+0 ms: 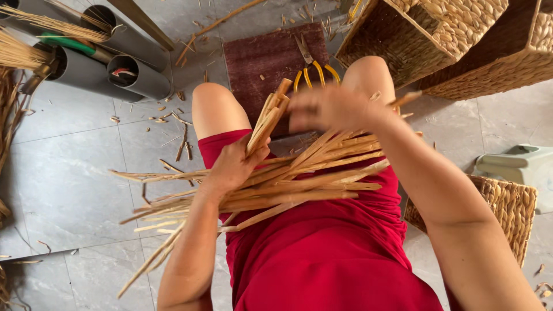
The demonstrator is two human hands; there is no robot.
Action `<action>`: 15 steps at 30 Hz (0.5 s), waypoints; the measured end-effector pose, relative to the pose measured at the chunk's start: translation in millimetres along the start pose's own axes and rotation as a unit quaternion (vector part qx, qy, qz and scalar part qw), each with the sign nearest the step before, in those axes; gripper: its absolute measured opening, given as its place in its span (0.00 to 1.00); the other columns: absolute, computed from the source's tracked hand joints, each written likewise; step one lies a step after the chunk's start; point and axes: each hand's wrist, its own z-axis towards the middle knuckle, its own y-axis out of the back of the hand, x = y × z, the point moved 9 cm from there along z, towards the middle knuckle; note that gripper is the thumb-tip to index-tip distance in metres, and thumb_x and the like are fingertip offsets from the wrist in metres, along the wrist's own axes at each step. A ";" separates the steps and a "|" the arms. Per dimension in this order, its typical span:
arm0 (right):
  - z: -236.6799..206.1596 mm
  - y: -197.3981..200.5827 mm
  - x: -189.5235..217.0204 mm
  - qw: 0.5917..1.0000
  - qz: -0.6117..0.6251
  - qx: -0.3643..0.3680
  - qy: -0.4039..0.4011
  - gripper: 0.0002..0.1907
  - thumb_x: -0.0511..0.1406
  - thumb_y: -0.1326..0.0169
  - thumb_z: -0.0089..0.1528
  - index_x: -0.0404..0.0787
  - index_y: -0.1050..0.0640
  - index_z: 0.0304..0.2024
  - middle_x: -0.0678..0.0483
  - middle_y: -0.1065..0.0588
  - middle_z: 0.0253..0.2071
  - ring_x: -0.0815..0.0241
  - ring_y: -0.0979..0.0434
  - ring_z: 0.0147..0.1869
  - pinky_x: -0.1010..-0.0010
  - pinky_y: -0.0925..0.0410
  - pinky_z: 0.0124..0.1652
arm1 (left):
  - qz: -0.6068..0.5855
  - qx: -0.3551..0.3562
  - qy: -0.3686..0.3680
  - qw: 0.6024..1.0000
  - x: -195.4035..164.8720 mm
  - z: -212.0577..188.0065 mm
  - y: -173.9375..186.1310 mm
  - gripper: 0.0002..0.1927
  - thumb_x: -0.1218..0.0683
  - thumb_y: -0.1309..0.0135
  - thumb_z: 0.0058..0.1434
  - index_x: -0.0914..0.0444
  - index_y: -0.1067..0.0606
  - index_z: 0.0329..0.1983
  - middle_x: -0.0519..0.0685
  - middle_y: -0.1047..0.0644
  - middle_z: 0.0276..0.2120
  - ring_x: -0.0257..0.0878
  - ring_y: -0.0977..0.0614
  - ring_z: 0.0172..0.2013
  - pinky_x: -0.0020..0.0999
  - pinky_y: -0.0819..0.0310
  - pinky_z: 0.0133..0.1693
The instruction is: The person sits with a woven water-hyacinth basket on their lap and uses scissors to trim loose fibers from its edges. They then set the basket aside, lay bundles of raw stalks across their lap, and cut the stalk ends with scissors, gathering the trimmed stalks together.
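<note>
I sit with a red garment over my lap and a sheaf of long tan dried fibre strips point(299, 187) lying across my thighs. My left hand point(233, 167) grips a small bundle of these strips point(269, 114), held upright and tilted to the right. My right hand point(331, 108) is blurred, just right of the bundle's top, pinching a single strip point(406, 99) that sticks out to the right. Yellow-handled shears point(314, 72) lie on a dark red mat point(271, 63) beyond my knees.
Woven baskets point(438, 34) stand at the upper right and another woven basket point(507, 207) at the right beside a pale plastic object point(521, 164). Grey tubes point(115, 63) holding tools and stalks lie upper left. Cut scraps litter the grey tiled floor point(69, 167).
</note>
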 end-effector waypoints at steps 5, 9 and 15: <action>62.2 10.2 -101.8 0.956 0.095 -0.130 -0.244 0.15 0.39 0.53 0.70 0.46 0.23 0.58 0.50 0.21 0.50 0.54 0.16 0.48 0.65 0.23 0.44 | -0.098 0.042 0.015 0.994 45.2 7.4 -36.1 0.20 0.48 0.45 0.66 0.64 0.24 0.54 0.53 0.15 0.42 0.42 0.14 0.46 0.38 0.22 0.49; 88.1 -20.8 -116.3 0.950 -0.106 -0.108 -0.275 0.31 0.41 0.36 0.61 0.35 0.33 0.61 0.37 0.31 0.55 0.39 0.24 0.51 0.56 0.27 0.43 | -0.123 0.030 0.036 0.991 56.5 -8.9 -40.8 0.20 0.48 0.46 0.67 0.65 0.24 0.55 0.53 0.16 0.44 0.42 0.15 0.48 0.38 0.24 0.51; 95.7 -28.6 -116.9 0.941 -0.116 -0.120 -0.296 0.28 0.30 0.41 0.62 0.35 0.37 0.62 0.35 0.32 0.57 0.36 0.22 0.52 0.54 0.22 0.41 | -0.127 0.015 0.047 0.991 47.5 -31.2 -43.5 0.22 0.46 0.47 0.67 0.64 0.25 0.58 0.53 0.16 0.46 0.43 0.15 0.50 0.39 0.23 0.52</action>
